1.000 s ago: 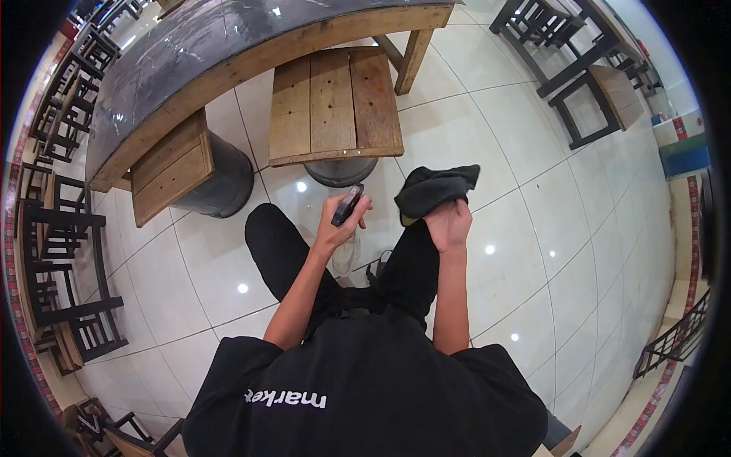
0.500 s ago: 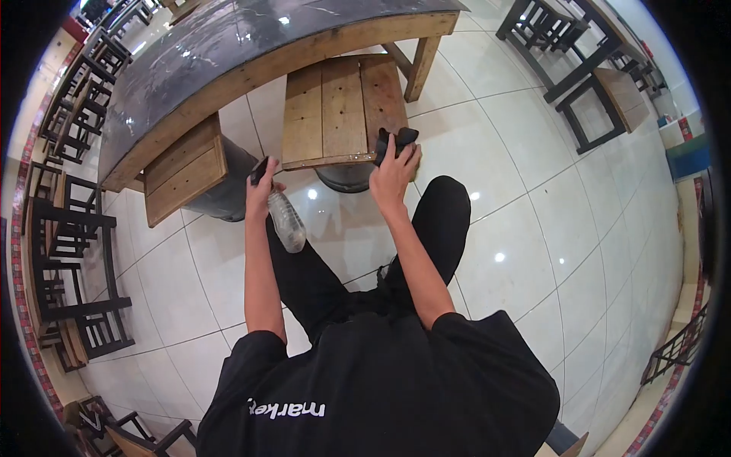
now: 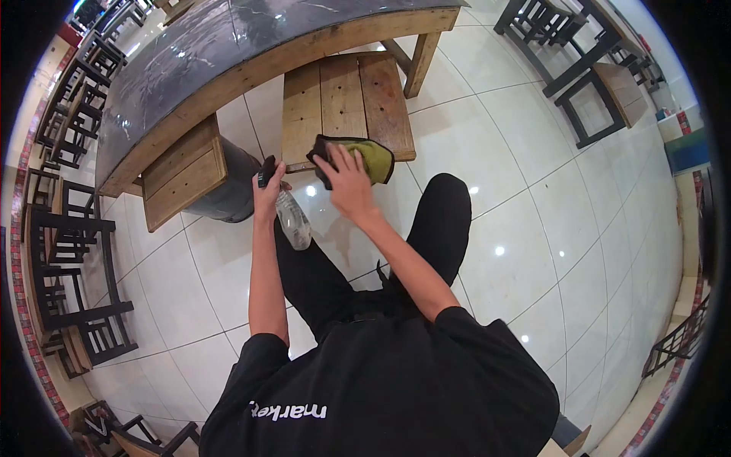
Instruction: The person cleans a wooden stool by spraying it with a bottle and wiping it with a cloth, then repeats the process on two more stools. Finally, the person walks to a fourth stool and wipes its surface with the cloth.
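Note:
My left hand (image 3: pixel 268 190) is wrapped round the neck of a clear spray bottle (image 3: pixel 294 221) with a black nozzle, which hangs tilted below the hand. A black and olive-green cloth (image 3: pixel 375 160) lies under my right hand (image 3: pixel 349 179), at the near edge of a wooden stool (image 3: pixel 335 107). The right hand's fingers are bent over the dark part of the cloth and press it on the edge. The stool top has three planks, and the right one looks darker.
A long table (image 3: pixel 198 61) with a dark marbled top stands over the stool. Left of it is a second wooden stool (image 3: pixel 183 175) with a dark round base. More dark-framed furniture stands at the left (image 3: pixel 76 308) and upper right (image 3: pixel 601 99).
My right hand has moved left along the stool's near edge with the cloth, which has spread out and now shows its green side. My left hand and the bottle have shifted slightly right.

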The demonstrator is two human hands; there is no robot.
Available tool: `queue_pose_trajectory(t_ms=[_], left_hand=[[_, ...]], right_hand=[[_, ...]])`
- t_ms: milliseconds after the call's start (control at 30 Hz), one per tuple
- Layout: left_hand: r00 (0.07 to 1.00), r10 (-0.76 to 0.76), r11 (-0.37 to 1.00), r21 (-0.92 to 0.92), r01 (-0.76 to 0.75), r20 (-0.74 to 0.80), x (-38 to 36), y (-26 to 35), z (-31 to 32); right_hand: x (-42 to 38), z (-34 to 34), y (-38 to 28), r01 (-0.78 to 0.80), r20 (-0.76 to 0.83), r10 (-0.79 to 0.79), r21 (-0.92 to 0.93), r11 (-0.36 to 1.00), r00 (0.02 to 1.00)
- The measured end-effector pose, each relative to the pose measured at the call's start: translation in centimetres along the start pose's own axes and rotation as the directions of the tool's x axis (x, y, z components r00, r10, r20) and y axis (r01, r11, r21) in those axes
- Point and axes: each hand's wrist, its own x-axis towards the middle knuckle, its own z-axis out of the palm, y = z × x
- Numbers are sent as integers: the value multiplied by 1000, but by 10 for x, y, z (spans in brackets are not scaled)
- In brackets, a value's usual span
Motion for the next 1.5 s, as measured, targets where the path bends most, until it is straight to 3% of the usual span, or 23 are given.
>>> queue_pose_trajectory(t_ms=[67, 133, 200, 300, 333, 367, 433, 500, 633, 700, 733, 800, 867, 933, 967, 1067, 1200, 1333, 1400, 1500], left_hand=[[997, 68, 998, -11, -68, -35, 3, -6, 3], [1000, -27, 997, -78, 28, 5, 2, -6, 5], [997, -68, 993, -94, 71, 35, -5, -5, 15], [995, -84, 993, -77, 89, 60, -14, -13, 32], [994, -97, 988, -114, 101, 40, -15, -16, 35], [994, -111, 982, -150, 113, 21, -16, -18, 38], [993, -121, 980, -160, 119, 0, -17, -20, 38], [982, -186, 970, -153, 188, 26, -20, -17, 37], [984, -171, 965, -195, 178, 54, -6, -25, 22], [962, -222, 966, -102, 239, 159, -6, -15, 21], [959, -232, 970, -33, 241, 165, -8, -2, 26], [951, -270, 959, -50, 280, 149, -9, 1, 29], [947, -302, 945, -96, 313, 108, -11, 1, 32], [947, -290, 950, -82, 303, 138, -10, 1, 31], [944, -276, 955, -60, 290, 183, -9, 0, 30], [936, -286, 956, -11, 295, 207, -7, 6, 35], [935, -279, 960, 30, 280, 220, -5, 8, 34], [921, -294, 948, -49, 316, 256, 16, -25, 16], [920, -294, 953, 0, 305, 261, 17, -18, 14], [915, -299, 954, 57, 295, 271, 1, 6, 28]], right_hand=[[-1, -11, 19, -63, -84, 67, 51, 997, 994], [-3, -29, 43, -279, -151, 272, -33, 960, 951], [-5, -42, 70, -325, -265, 287, -111, 939, 921], [0, -51, 75, -346, -297, 286, -177, 921, 911], [4, -47, 70, -374, -193, 343, -158, 914, 919], [6, -39, 60, -376, -196, 344, -153, 914, 918], [9, -17, 27, -192, -122, 172, -178, 965, 977], [2, 10, -2, -4, -17, 3, -20, 1000, 1000], [-6, 23, -33, 75, 25, -76, 40, 996, 997], [-8, 24, -15, 116, -50, -111, 119, 986, 993], [-12, 20, -4, 126, -53, -122, 75, 989, 991], [-24, 18, 26, 54, -177, -32, 120, 991, 984], [-37, 13, 65, -94, -293, 102, 40, 995, 951], [-35, -7, 77, -315, -411, 318, 78, 946, 854], [-34, -6, 71, -315, -405, 321, 85, 945, 856], [-29, 7, 56, -322, -369, 438, 336, 885, 820], [-34, 47, 3, -64, -311, 174, 334, 940, 934], [-35, 60, -32, 37, -177, 41, 417, 908, 983], [-31, 53, -21, 136, -219, -89, 207, 969, 972], [-31, 32, 10, 51, -224, 0, 224, 973, 975]])
